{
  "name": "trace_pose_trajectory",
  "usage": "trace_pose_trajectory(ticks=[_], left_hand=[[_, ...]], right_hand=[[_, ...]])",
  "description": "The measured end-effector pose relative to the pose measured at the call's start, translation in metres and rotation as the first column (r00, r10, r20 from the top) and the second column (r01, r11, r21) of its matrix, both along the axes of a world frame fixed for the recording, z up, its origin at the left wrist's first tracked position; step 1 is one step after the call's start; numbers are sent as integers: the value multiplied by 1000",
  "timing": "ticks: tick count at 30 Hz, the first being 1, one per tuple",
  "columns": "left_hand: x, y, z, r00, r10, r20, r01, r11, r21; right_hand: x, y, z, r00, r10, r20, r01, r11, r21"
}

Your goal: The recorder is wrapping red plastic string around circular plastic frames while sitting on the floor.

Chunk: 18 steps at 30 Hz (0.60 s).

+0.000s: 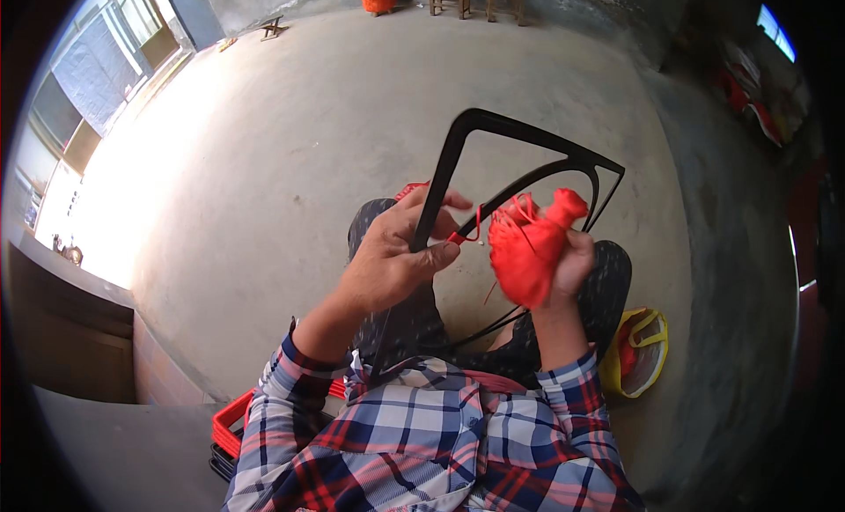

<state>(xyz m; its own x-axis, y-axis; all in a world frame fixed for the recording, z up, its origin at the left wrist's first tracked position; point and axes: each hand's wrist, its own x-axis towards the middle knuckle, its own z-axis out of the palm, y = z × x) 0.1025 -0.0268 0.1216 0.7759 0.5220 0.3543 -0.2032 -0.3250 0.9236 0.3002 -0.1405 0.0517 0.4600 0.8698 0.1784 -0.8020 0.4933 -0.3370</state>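
Observation:
Over my lap stands a black angular frame (pixel 515 125) with a curved inner bar. My left hand (pixel 383 257) grips one side of it, with the thumb and fingers around the bar. A short length of red cord (pixel 456 237) is wrapped on the curved bar beside my left fingertips. My right hand (pixel 572 261) is closed on a red bundle of cord or strip (pixel 528 257), held close to the frame's inner bar. Loose red strands hang from the bundle toward the wrapped spot. The bundle hides most of my right fingers.
By my right leg stands a yellow-rimmed bag (pixel 662 336) with red material inside. At my left side are stacked red and black frames (pixel 231 424). Small wooden stools (pixel 450 0) and an orange-red covered item (pixel 378 0) line the far wall. A bright doorway lies left.

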Motion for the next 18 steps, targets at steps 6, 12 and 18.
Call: trace_pose_trajectory(ticks=[6,12,18], left_hand=[[-7,7,4,984,-14,-176,-39,956,-291],[-6,7,1,992,17,-127,-64,923,-379],[-3,18,-10,994,14,-112,-53,935,-349]], right_hand=[[-19,-30,47,923,142,357,-237,942,236],[-15,-39,26,954,223,200,-257,952,169],[-1,-31,19,957,277,86,-286,950,124]])
